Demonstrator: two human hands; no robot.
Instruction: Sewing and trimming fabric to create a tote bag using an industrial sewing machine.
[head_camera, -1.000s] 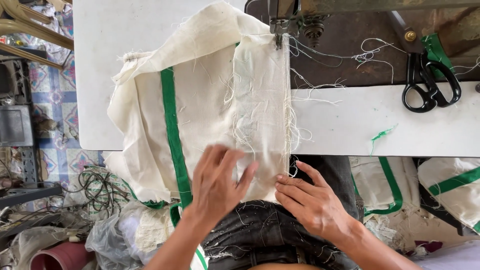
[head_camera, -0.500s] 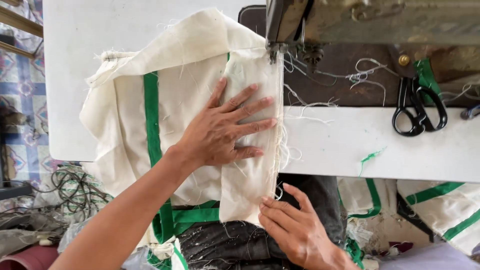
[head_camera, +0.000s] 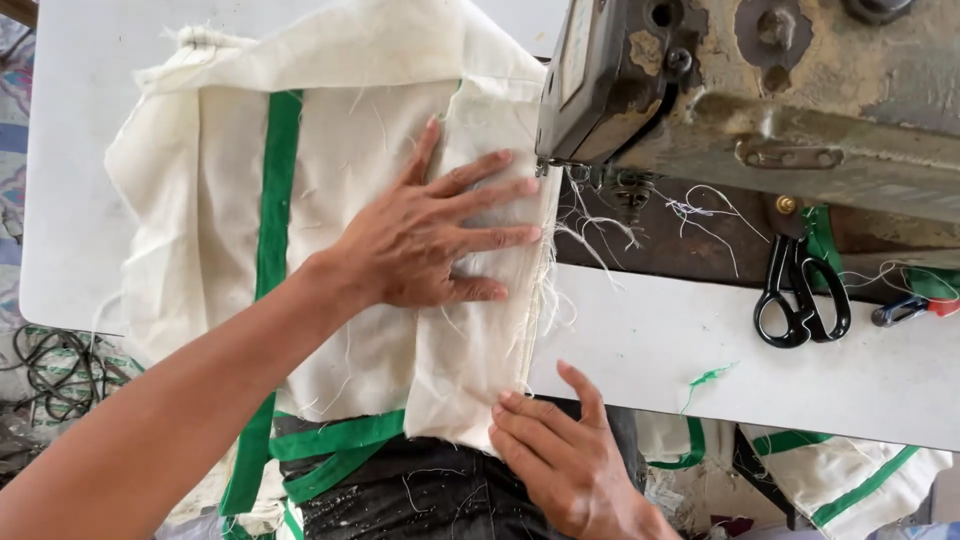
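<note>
Left hand (head_camera: 430, 235) lies flat, fingers spread, pressing the cream cloth with green stripes (head_camera: 330, 250) onto the white bench (head_camera: 700, 370), fingertips just short of the sewing machine head (head_camera: 740, 90); right hand (head_camera: 560, 450) pinches the near frayed edge. This looks like feeding the seam under the needle; next calls for keeping that edge straight, scissors (head_camera: 800, 295) well right
</note>
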